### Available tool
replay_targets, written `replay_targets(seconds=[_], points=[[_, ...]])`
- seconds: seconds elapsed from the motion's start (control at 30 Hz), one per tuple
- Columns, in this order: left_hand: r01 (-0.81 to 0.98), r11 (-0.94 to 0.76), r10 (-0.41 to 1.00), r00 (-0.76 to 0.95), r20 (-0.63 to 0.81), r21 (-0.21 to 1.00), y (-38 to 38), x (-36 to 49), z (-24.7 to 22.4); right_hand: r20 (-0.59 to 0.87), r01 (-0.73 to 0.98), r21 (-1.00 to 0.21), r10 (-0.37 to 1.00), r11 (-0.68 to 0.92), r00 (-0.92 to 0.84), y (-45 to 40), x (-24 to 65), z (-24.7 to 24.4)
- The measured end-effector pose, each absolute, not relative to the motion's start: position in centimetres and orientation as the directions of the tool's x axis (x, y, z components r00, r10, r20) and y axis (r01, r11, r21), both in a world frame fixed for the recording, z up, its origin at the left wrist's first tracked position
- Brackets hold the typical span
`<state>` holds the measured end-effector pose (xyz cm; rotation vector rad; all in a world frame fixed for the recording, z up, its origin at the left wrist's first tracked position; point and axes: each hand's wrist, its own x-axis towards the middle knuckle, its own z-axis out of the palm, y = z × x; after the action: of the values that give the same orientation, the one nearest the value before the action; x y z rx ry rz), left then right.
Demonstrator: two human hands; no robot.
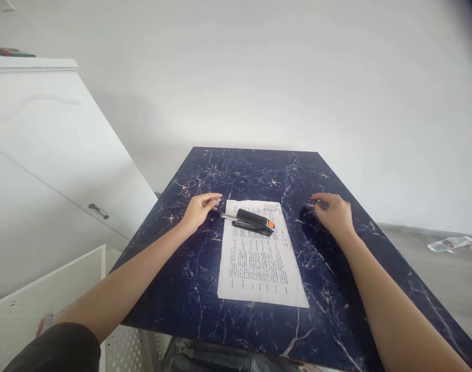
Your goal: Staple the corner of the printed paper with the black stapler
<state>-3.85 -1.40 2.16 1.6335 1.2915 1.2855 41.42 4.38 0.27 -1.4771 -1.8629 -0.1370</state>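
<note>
Printed white paper [259, 268] lies on the dark blue marbled table [239, 173]. Across its upper part rests a black stapler [255, 222] with an orange patch at its right end and a silver metal piece sticking out at the left. Just left of the paper's top corner is my left hand [202, 208], its thumb and fingers pinched around a tiny greyish thing that is too small to name. My right hand [334, 211] hovers over the table to the right of the paper, fingers curved and thumb apart from them, with nothing visible in it.
A white cabinet [57, 155] with a dark handle stands at the left. Below it is a white perforated bin or drawer [76, 274]. Behind the table rises a pale wall. Clear plastic packaging [453, 244] lies on the floor at the right.
</note>
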Motion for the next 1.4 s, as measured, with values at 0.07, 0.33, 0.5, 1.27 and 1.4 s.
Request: replay_targets(seconds=[0.07, 0.33, 0.5, 1.27, 1.4], points=[[0.209, -0.227, 0.973, 0.022, 0.228, 0.951, -2.1, -2.9, 2.2, 0.61, 0.853, -0.33, 0.781, 0.403, -0.133, 3.8, 40.0, 0.7], [0.078, -0.117, 0.993, 0.044, 0.114, 0.99, -2.6, -2.9, 2.5, 0.592, 0.799, -0.339, 0.773, 0.496, -0.229, 2.5, 36.9, 1.4], [0.392, -0.371, 0.927, 0.107, 0.359, 0.842, -3.5, -2.4, 3.5, 0.586, 0.793, -0.339, 0.773, 0.505, -0.242, 2.2, 36.4, 1.7], [0.595, -0.593, 0.805, 0.425, 0.414, 0.542, -3.1, -1.8, 2.6, 0.472, 0.704, -0.413, 0.797, 0.577, -0.376, 1.7, 35.2, 1.5], [0.616, -0.55, 0.835, 0.399, 0.379, 0.564, -3.0, -1.9, 2.6, 0.491, 0.693, -0.401, 0.779, 0.599, -0.39, 1.7, 35.2, 1.6]])
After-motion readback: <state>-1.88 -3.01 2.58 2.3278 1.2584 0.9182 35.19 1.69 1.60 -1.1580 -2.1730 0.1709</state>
